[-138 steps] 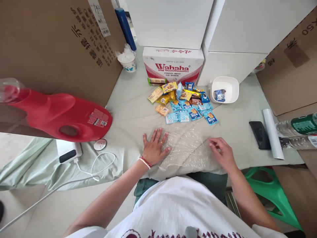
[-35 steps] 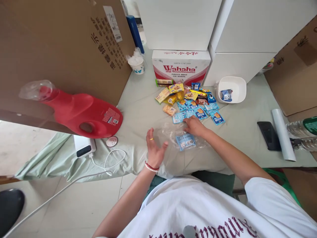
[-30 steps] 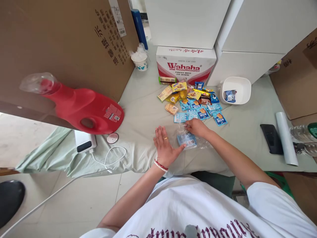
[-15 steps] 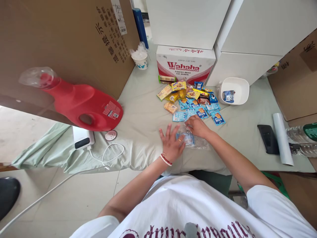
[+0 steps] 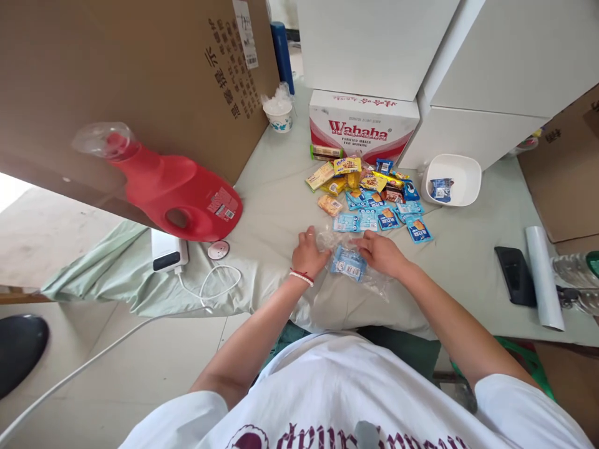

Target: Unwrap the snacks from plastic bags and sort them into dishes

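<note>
Large cardboard box point(image 5: 116, 81) is stood along the left edge of the surface point(image 5: 271, 199), which is covered by a pale green cloth. Red jug point(image 5: 178, 190) is laid on its side against that box, near the front-left corner. Wahaha carton point(image 5: 362, 125) is set at the back edge. Snack pile point(image 5: 369, 193) is heaped just in front of the carton, mid-surface. White bowl point(image 5: 463, 181) is placed just right of the pile, with one blue pack seen inside. Clear plastic bag point(image 5: 329, 240) is held near the front edge, centre, just short of the pile. Left hand point(image 5: 309, 252): fingers curled and closed on the bag's left end. Right hand point(image 5: 381, 252): fingers pinched on its right side. Blue packet point(image 5: 347, 265) is seen inside the bag, between both hands.
</note>
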Available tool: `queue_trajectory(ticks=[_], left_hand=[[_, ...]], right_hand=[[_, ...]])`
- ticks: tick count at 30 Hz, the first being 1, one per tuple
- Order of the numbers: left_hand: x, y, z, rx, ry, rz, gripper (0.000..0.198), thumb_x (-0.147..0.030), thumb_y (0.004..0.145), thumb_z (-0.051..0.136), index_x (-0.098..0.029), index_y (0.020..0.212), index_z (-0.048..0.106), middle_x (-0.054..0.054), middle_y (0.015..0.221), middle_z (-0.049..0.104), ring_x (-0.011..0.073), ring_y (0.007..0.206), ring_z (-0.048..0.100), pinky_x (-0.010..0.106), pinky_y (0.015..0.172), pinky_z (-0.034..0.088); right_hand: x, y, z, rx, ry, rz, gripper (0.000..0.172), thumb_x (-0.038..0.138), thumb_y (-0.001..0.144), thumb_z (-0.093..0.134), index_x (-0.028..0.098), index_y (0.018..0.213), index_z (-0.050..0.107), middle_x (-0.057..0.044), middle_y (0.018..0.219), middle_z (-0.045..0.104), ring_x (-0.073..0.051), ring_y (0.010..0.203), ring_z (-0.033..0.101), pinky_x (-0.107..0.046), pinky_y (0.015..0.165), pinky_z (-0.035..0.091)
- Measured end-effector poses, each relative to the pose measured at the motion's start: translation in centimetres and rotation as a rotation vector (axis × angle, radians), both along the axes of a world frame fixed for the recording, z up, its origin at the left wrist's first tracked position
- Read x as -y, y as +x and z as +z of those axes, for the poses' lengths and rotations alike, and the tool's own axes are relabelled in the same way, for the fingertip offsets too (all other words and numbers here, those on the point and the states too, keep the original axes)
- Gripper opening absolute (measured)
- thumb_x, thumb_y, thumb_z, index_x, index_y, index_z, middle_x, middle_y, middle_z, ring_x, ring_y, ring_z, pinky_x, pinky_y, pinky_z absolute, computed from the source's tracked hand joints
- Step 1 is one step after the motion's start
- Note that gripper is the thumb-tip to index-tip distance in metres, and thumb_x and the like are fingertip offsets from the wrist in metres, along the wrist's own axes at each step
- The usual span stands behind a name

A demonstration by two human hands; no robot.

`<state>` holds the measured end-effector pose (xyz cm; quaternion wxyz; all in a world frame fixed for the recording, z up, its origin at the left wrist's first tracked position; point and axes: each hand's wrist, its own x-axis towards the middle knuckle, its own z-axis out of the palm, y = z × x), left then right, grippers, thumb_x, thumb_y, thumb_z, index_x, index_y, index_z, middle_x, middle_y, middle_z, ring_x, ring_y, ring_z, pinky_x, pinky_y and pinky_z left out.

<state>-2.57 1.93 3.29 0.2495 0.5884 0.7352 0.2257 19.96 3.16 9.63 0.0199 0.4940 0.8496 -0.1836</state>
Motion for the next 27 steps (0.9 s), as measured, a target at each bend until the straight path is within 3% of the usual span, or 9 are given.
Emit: queue_trajectory(ticks=[4, 8, 12, 15, 17, 21, 23, 25, 27], left_hand=[[-1.5, -0.2, 0.1, 0.004, -0.081, 0.014, 0.027, -0.03, 0.081, 0.071, -0.023, 0.107, 0.068, 0.01, 0.093, 0.075, 0.0323, 0.098, 0.071, 0.041, 0.087, 0.053], [-1.8, -0.8, 0.9, 0.118, -0.047, 0.008, 0.01, -0.021, 0.08, 0.063, -0.022, 0.089, 0.068, 0.005, 0.086, 0.074, 0.0252, 0.086, 0.071, 0.035, 0.08, 0.054], [0.0, 0.1, 3.1, 0.246, 0.016, -0.089, 0.014, -0.022, 0.084, 0.058, -0.021, 0.092, 0.069, 0.001, 0.083, 0.074, 0.0172, 0.075, 0.069, 0.028, 0.071, 0.055], [1.9, 1.5, 4.1, 0.367, 0.085, -0.379, 0.022, -0.018, 0.081, 0.056, -0.023, 0.093, 0.073, 0.002, 0.092, 0.077, 0.0182, 0.084, 0.071, 0.031, 0.081, 0.058], [2.8, 2.0, 4.2, 0.372, 0.1, -0.552, 0.028, -0.016, 0.082, 0.052, -0.023, 0.095, 0.076, 0.004, 0.104, 0.078, 0.0205, 0.098, 0.072, 0.035, 0.093, 0.057], [3.9, 1.8, 3.3, 0.169, 0.119, -0.663, 0.038, -0.019, 0.088, 0.049, -0.023, 0.114, 0.076, 0.007, 0.131, 0.073, 0.0259, 0.124, 0.066, 0.048, 0.112, 0.048], [4.7, 1.6, 2.7, 0.029, 0.174, -0.704, 0.04, -0.019, 0.089, 0.053, -0.023, 0.123, 0.074, 0.007, 0.138, 0.07, 0.0276, 0.128, 0.063, 0.053, 0.117, 0.042], [5.7, 1.7, 2.2, -0.104, 0.239, -0.74, 0.042, -0.017, 0.091, 0.054, -0.022, 0.129, 0.07, 0.008, 0.142, 0.067, 0.0274, 0.131, 0.061, 0.053, 0.118, 0.038], [6.6, 2.0, 1.7, -0.207, 0.299, -0.771, 0.043, -0.013, 0.094, 0.052, -0.02, 0.133, 0.067, 0.009, 0.145, 0.066, 0.0256, 0.133, 0.059, 0.049, 0.116, 0.039]], right_hand=[[3.3, -1.2, -0.3, 0.104, -0.04, 0.178, 0.051, 0.025, 0.105, 0.045, 0.037, 0.154, 0.052, -0.008, 0.111, 0.064, -0.02, 0.084, 0.064, -0.027, 0.068, 0.043], [5.6, -2.1, -0.8, 0.181, -0.044, 0.191, 0.061, 0.017, 0.102, 0.044, 0.04, 0.159, 0.045, -0.011, 0.116, 0.064, -0.023, 0.089, 0.065, -0.028, 0.066, 0.042], [5.8, -3.1, -1.1, 0.137, -0.05, 0.121, 0.058, 0.012, 0.1, 0.043, 0.036, 0.152, 0.054, -0.012, 0.116, 0.066, -0.024, 0.09, 0.065, -0.031, 0.073, 0.047], [5.9, -3.5, -1.6, 0.064, -0.04, 0.103, 0.047, 0.009, 0.099, 0.041, 0.024, 0.135, 0.068, -0.015, 0.115, 0.066, -0.026, 0.1, 0.064, -0.034, 0.084, 0.052], [6.7, -3.2, -2.1, 0.005, 0.002, 0.094, 0.045, 0.008, 0.099, 0.041, 0.02, 0.134, 0.067, -0.016, 0.118, 0.066, -0.026, 0.106, 0.063, -0.036, 0.091, 0.054], [10.4, -0.4, -2.3, -0.146, 0.111, 0.117, 0.057, 0.011, 0.098, 0.047, 0.017, 0.155, 0.049, -0.023, 0.147, 0.054, -0.033, 0.131, 0.055, -0.051, 0.107, 0.051], [12.4, 1.6, -2.0, -0.219, 0.071, 0.134, 0.049, 0.018, 0.1, 0.049, 0.018, 0.149, 0.057, -0.021, 0.152, 0.053, -0.034, 0.136, 0.054, -0.054, 0.111, 0.049], [13.7, 3.6, -1.8, -0.316, -0.03, 0.053, 0.036, 0.027, 0.104, 0.049, 0.023, 0.134, 0.069, -0.015, 0.139, 0.066, -0.029, 0.125, 0.063, -0.048, 0.108, 0.052], [13.7, 5.1, -1.9, -0.413, -0.077, -0.217, 0.036, 0.037, 0.107, 0.044, 0.025, 0.124, 0.073, -0.008, 0.111, 0.077, -0.024, 0.103, 0.071, -0.04, 0.097, 0.057]])
